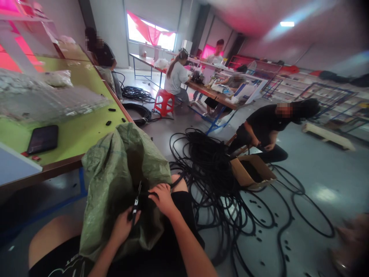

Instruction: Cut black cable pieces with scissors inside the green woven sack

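My left hand is closed round the dark handles of a pair of cutters, whose slim metal jaws point up and away from me. Just to its right, my right hand is wrapped on a thick black cable. Its end lies near the cutters, but I cannot tell whether they touch. Under both hands a green woven sack hangs open over my lap, its inside in shadow.
Tangled black cable coils cover the floor to my right, beside a cardboard box and a seated person. A green-topped table on my left bears a phone and plastic bags. Short black pieces lie scattered about. Other people sit farther back.
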Available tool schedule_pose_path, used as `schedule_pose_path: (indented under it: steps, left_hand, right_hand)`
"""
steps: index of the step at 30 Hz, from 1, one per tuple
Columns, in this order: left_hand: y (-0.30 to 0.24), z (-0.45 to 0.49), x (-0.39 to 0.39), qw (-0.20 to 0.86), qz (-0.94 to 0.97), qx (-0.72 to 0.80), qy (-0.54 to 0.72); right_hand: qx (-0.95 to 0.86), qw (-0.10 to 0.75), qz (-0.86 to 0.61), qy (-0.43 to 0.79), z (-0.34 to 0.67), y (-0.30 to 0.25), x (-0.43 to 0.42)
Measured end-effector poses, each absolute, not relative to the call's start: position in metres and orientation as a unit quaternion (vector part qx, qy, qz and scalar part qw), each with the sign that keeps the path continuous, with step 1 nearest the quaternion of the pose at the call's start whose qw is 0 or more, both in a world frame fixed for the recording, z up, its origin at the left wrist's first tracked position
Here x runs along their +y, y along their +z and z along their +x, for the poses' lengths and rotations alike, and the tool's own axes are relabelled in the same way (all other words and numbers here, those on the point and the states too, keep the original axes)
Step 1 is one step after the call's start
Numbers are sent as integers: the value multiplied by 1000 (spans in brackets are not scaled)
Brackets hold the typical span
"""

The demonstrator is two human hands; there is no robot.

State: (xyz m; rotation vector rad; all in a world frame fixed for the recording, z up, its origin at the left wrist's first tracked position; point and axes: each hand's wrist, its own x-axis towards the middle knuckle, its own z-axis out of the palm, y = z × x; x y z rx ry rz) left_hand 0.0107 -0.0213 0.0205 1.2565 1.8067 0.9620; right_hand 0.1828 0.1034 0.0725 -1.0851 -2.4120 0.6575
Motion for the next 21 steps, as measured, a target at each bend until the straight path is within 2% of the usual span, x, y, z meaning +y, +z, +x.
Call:
schedule_pose_path:
  steps: [7,11,17,21]
  left_hand:
    - [15,9,-21,371,460,702,397]
    - [10,9,-20,352,467,707,397]
    - [13,7,-23,382,474,697,378]
    - [11,5,-23,379,471,710,362]
  right_hand:
    - [-859,222,-398,231,180,75,101]
    - [-873,199,-389,217,181,76,101]
    - [-884,166,-386,206,183,72,105]
    - [-878,187,-387,211,183,72,105]
